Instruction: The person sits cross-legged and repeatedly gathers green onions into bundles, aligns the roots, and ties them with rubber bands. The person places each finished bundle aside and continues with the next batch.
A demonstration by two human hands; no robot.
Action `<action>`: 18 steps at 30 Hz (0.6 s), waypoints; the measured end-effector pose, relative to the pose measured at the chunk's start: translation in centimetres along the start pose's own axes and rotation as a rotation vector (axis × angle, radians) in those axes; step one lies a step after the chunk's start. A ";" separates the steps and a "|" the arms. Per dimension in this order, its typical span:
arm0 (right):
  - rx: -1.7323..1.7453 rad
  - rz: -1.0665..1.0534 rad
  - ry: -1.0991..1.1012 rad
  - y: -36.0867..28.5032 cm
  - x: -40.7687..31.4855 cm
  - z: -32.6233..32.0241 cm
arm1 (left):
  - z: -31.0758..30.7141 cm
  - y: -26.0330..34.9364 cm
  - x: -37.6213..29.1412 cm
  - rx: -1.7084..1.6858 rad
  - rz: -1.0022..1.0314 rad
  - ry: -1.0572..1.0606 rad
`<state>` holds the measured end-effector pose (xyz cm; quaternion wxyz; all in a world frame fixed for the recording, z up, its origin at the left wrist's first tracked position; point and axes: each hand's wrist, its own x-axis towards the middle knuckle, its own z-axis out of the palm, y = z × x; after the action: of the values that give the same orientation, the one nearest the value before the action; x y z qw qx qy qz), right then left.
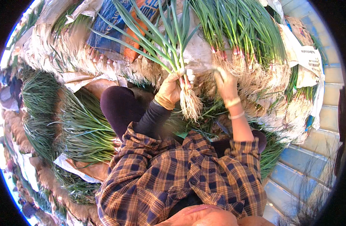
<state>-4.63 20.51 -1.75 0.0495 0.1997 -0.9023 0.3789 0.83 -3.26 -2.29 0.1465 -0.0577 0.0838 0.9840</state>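
My left hand (170,90), in a tan glove, is closed around a small bunch of green garlic plants (173,53). Their long leaves fan out upward, and pale stringy roots (191,104) hang below the grip. White-covered fingertips show on the bunch's right side. To the right, my right hand (226,83), also gloved, is blurred beside the roots of a row of similar plants (240,36). Whether anything lies between its fingers cannot be made out. That row rests on a heap covered with whitish sacking (189,31).
A blue and orange printed sack (113,31) covers plants at the upper left. More bundled plants (85,127) lie beside my left knee (119,110). A white printed sack (308,59) drapes the heap's right end. Blue and tan tiled flooring (302,161) runs along the right.
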 end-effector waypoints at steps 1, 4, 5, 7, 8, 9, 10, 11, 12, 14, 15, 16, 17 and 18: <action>-0.093 -0.147 0.153 -0.2 3.0 0.4 | 0.0 -0.1 0.2 0.002 -0.009 0.028; -0.577 -0.084 0.127 -0.9 8.5 1.1 | -0.1 -0.1 0.1 -0.066 -0.045 -0.058; -0.765 0.092 -0.052 -1.0 9.5 0.8 | -0.1 0.0 -0.1 -0.067 -0.043 -0.069; -0.601 0.152 0.036 -0.8 10.3 -0.5 | -0.2 0.3 -0.3 0.095 -0.003 -0.029; -0.517 0.220 0.020 -0.5 10.1 -1.3 | -0.3 0.3 -0.4 0.069 -0.021 -0.045; -0.119 0.328 0.057 -0.1 9.8 -2.5 | -0.3 0.3 -0.4 0.037 -0.004 -0.085; 0.386 0.339 0.004 0.3 9.4 -3.5 | -0.3 0.4 -0.4 0.051 0.010 -0.025; 0.886 0.289 0.069 0.6 8.9 -4.5 | -0.3 0.4 -0.4 0.059 -0.001 -0.028; 0.811 0.322 -0.034 0.8 8.3 -5.1 | -0.2 0.3 -0.3 0.071 -0.008 -0.025; 0.640 0.309 -0.125 0.4 6.7 -5.7 | 0.1 0.1 -0.1 0.078 -0.027 -0.055; 0.467 0.359 -0.134 -0.3 5.8 -5.8 | 0.3 0.1 0.0 0.135 -0.024 -0.049; 0.459 0.306 -0.033 -1.2 4.7 -5.5 | 0.6 0.0 0.2 0.193 -0.018 -0.047; 0.492 0.180 -0.006 -2.5 3.5 -5.2 | 0.9 -0.2 0.2 0.268 0.004 0.018; 0.316 0.185 0.070 -4.0 2.6 -4.7 | 1.2 -0.5 0.4 0.293 0.020 0.027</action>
<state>-5.75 20.43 4.82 0.0138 0.1080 -0.8437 0.5257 0.53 -2.48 -1.23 0.1426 -0.0482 0.2289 0.9617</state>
